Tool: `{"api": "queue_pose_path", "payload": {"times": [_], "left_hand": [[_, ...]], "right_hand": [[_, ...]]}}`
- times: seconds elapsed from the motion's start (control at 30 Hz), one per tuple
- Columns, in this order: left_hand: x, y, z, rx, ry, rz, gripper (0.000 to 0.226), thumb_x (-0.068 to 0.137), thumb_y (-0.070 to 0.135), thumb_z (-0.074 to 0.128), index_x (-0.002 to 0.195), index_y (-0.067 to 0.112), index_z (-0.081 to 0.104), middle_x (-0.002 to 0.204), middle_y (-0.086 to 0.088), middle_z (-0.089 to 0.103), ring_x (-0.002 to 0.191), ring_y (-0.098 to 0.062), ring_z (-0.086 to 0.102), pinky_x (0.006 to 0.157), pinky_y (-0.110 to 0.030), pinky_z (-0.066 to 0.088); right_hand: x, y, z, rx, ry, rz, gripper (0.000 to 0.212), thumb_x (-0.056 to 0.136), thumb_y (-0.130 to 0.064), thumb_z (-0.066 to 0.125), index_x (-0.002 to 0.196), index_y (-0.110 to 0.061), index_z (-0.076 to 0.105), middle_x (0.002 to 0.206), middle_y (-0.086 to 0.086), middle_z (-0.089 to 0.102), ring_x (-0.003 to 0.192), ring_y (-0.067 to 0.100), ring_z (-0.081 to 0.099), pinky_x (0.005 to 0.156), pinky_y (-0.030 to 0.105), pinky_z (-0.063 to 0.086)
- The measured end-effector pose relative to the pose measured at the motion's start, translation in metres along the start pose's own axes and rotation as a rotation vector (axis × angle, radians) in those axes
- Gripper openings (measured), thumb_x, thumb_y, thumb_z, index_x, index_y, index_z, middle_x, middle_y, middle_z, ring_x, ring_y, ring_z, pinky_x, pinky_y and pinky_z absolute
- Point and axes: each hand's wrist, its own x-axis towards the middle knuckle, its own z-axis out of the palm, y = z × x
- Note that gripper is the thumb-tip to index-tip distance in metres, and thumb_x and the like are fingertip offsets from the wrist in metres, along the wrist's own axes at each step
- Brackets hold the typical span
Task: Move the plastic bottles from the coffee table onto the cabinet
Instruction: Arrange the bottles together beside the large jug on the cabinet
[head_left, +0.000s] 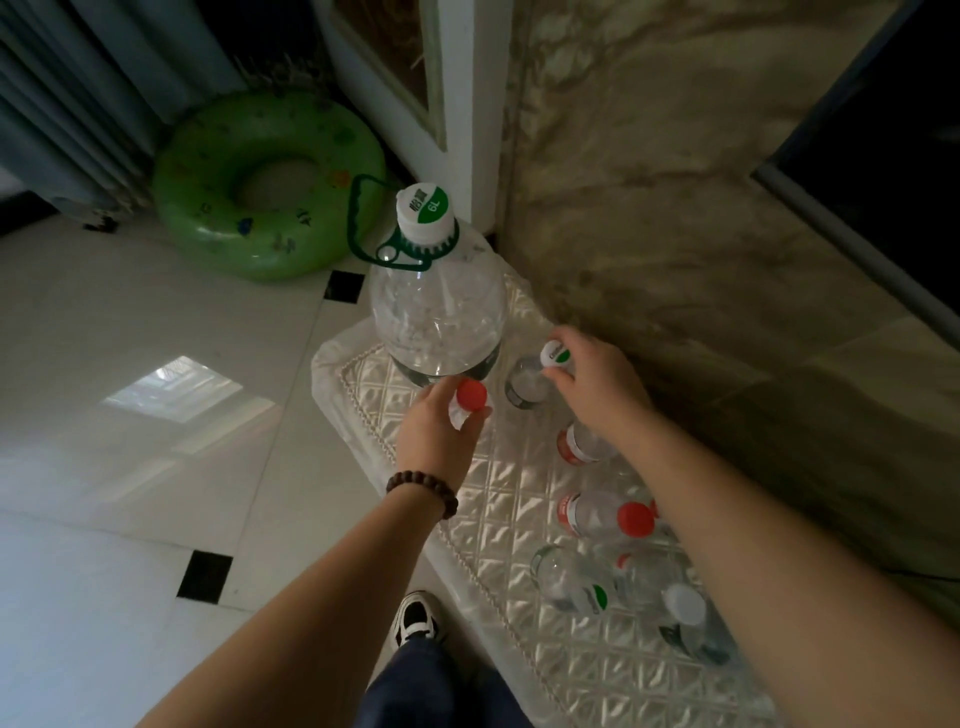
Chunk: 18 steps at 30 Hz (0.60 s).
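Looking down at the cabinet top (519, 499), which has a shiny quilted cover with a beaded edge, and both bare hands are out over it. My left hand (436, 436), the one with the brown bead bracelet (423, 491) on the wrist, has its fingers wrapped around the neck of a small clear bottle with a red cap (470, 397), right up against the base of the big jug. Right hand (597, 384) is closed on the top of another small bottle with a white and green cap (555, 356), which is standing upright on the cover just beside the jug. That big 6L water jug (439, 306) with the white lid and green carry handle sits at the far end of the cabinet, near the corner where the marble-looking wall (675, 182) meets a white door frame. Closer to me there's a bunch more small plastic bottles on the cover: one with a red label (576, 447) partly hidden under my right forearm, a red-capped one (618, 517) below that, and a few clear ones with green labels and a white cap (683, 603) nearest the camera, some lying over. Off to the left on the white tile floor there's a green inflatable swim ring (265, 187) by the curtains, and my sneaker (415, 618) shows at the bottom.
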Motion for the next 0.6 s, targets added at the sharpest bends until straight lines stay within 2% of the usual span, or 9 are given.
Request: {"api": "queue_pose_path", "payload": {"times": [0.17,0.27,0.37,0.47,0.6], "left_hand": [[0.014,0.003,0.006,-0.047,0.074,-0.026,0.03,0.082,0.027,0.069,0.11,0.022,0.062,0.104,0.0,0.064,0.096,-0.017,0.056,0.076,-0.025,0.04],[0.016,0.001,0.012,-0.058,0.072,-0.036,0.029,0.082,0.027,0.069,0.109,0.022,0.061,0.104,0.001,0.064,0.096,-0.018,0.057,0.077,-0.026,0.041],[0.015,0.001,0.016,-0.066,0.071,-0.024,0.028,0.082,0.029,0.069,0.109,0.023,0.06,0.103,0.004,0.063,0.094,-0.015,0.057,0.074,-0.023,0.038],[0.016,0.003,0.017,-0.051,0.058,-0.03,0.036,0.082,0.033,0.068,0.115,0.025,0.059,0.108,0.004,0.063,0.098,-0.015,0.058,0.074,-0.021,0.038],[0.013,0.0,0.014,-0.047,0.001,-0.086,0.06,0.079,0.037,0.071,0.132,0.024,0.047,0.127,0.001,0.057,0.114,-0.018,0.054,0.087,-0.026,0.041]], "right_hand": [[0.016,-0.013,0.003,-0.066,-0.012,-0.066,0.035,0.091,-0.027,0.057,0.125,-0.019,0.049,0.119,0.011,0.062,0.105,0.033,0.059,0.084,0.049,0.051],[0.018,-0.019,0.008,-0.044,-0.049,-0.094,0.031,0.091,-0.023,0.057,0.121,-0.017,0.05,0.115,0.011,0.062,0.1,0.032,0.06,0.08,0.043,0.051],[0.019,-0.022,0.011,-0.008,-0.047,-0.102,0.03,0.092,-0.021,0.057,0.121,-0.017,0.051,0.115,0.012,0.062,0.101,0.031,0.06,0.082,0.044,0.051],[0.024,-0.021,0.011,-0.015,-0.061,-0.095,0.033,0.092,-0.022,0.056,0.124,-0.019,0.05,0.118,0.012,0.062,0.105,0.031,0.059,0.085,0.045,0.051],[0.025,-0.015,0.008,0.004,-0.096,-0.09,0.049,0.09,-0.026,0.06,0.136,-0.026,0.042,0.129,0.009,0.058,0.113,0.031,0.057,0.091,0.046,0.049]]}}
